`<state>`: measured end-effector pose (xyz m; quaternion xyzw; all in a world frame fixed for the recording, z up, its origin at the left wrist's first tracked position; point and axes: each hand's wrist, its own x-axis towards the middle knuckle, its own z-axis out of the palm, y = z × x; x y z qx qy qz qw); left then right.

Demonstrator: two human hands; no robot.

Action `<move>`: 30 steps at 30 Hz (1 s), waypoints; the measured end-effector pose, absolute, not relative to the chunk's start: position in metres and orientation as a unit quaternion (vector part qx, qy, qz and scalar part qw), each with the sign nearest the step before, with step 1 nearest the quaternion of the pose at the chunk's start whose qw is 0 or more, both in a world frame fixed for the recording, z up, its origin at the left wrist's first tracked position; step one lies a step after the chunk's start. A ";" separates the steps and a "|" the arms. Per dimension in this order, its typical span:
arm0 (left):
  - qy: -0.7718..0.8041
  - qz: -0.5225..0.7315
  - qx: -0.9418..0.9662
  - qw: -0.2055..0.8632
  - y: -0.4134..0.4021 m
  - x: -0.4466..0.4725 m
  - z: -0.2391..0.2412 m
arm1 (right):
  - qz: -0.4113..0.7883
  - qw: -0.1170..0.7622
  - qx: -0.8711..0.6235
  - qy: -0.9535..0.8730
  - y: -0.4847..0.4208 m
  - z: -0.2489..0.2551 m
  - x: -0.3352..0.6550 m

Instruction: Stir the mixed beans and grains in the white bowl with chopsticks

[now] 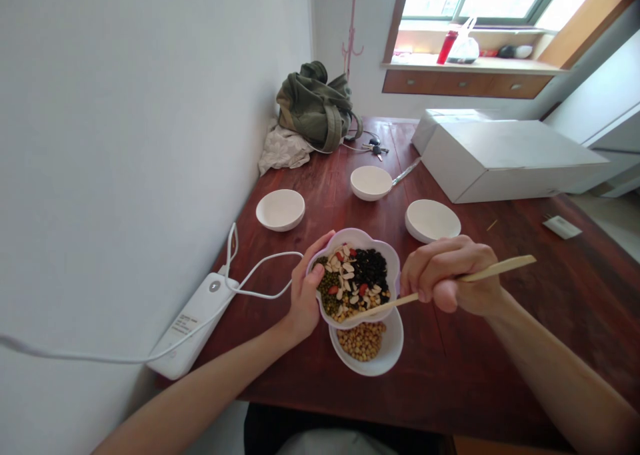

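Observation:
My left hand (304,295) grips the rim of a white flower-shaped bowl (355,235), which sits tilted above a round white bowl (387,355). In the upper bowl lie green mung beans (330,288), black beans (371,268), pale seed slices (345,272) and several red goji berries (363,289). Yellow soybeans (361,342) fill the lower bowl, whose far side is hidden beneath the upper one. My right hand (445,275) is closed around a flat wooden stick (493,272), and its tip reaches into the mixture.
Three small white dishes (371,182) stand beyond the bowls on a red-brown wooden table (475,375). A white power bank (193,325) with a cable lies by the wall. Further back are a white box (510,162), a green bag (314,107) and keys (375,148).

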<state>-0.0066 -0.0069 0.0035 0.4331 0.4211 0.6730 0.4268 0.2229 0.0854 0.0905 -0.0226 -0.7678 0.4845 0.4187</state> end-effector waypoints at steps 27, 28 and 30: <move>0.420 0.674 0.434 0.424 -0.005 -0.006 0.001 | 0.504 0.410 0.000 -0.760 0.085 0.085 0.222; 0.420 0.675 0.432 0.425 -0.005 -0.006 0.001 | 0.506 0.412 0.003 -0.758 0.085 0.086 0.222; 0.419 0.676 0.430 0.427 -0.006 -0.006 0.001 | 0.510 0.418 0.004 -0.752 0.086 0.087 0.223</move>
